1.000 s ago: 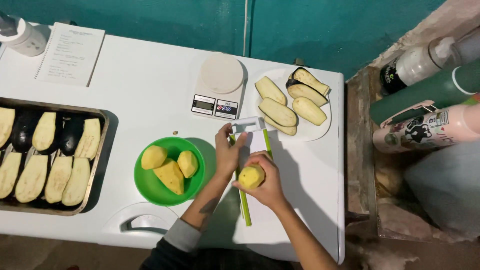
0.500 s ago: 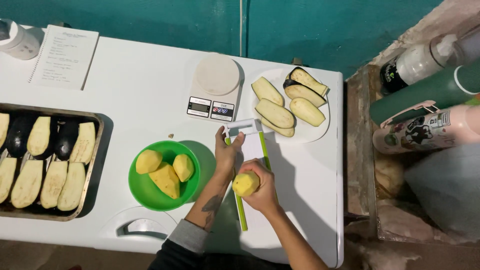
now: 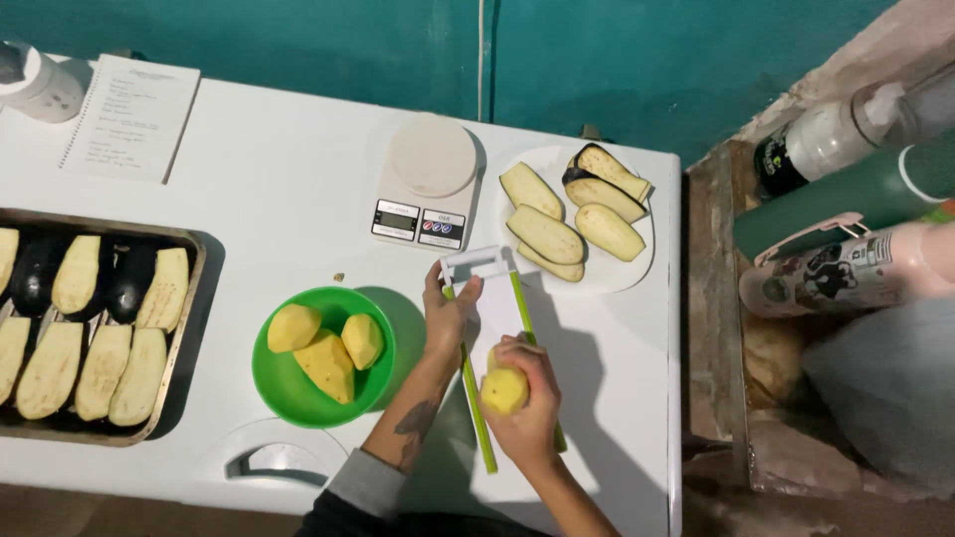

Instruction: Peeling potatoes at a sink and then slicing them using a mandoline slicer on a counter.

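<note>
A white and green mandoline slicer lies on the white table. My left hand grips its left rail near the top handle. Lower on the slicer, my right hand presses a peeled yellow potato against it. Left of the slicer stands a green bowl holding three peeled potato pieces.
A white kitchen scale sits behind the slicer. A white plate with several aubergine slices is at the back right. A metal tray of aubergine slices lies at the left. A notepad and jar are far left. Bottles lie beyond the table's right edge.
My right hand with the potato has slid a little down the slicer toward me. The left hand stays on the slicer's rail.
</note>
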